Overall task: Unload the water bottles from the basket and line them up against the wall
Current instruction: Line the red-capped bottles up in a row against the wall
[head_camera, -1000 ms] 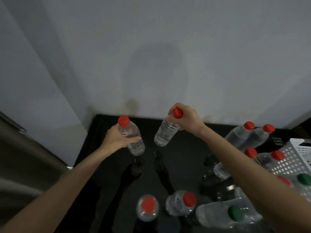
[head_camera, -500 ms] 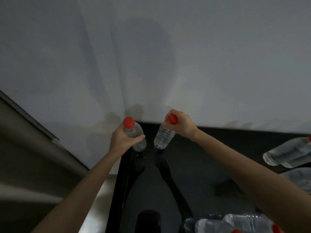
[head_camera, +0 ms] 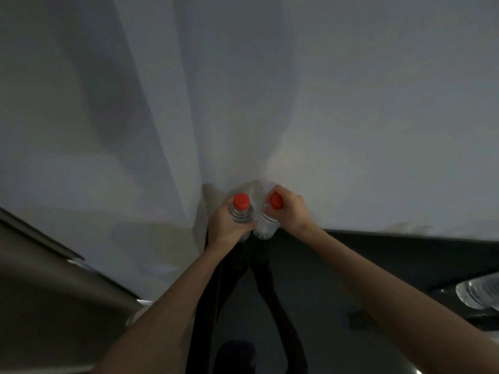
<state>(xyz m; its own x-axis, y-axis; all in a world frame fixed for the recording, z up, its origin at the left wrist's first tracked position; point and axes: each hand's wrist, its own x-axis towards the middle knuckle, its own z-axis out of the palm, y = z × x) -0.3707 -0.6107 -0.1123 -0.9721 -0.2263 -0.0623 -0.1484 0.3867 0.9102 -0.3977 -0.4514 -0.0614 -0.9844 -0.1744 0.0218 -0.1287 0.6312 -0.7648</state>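
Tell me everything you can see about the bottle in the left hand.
The left-hand bottle is a small clear ribbed plastic one with a red screw cap, still closed. The left hand wraps its body, hiding the base. It stands roughly upright at the wall's corner, close beside the bottle in the right hand.

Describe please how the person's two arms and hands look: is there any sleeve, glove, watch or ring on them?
Both forearms are bare as far as the picture shows, with no sleeve in view. The left hand and the right hand wear no gloves. No watch or bracelet shows at either wrist. The picture is dim and slightly blurred, so a thin ring cannot be ruled out.
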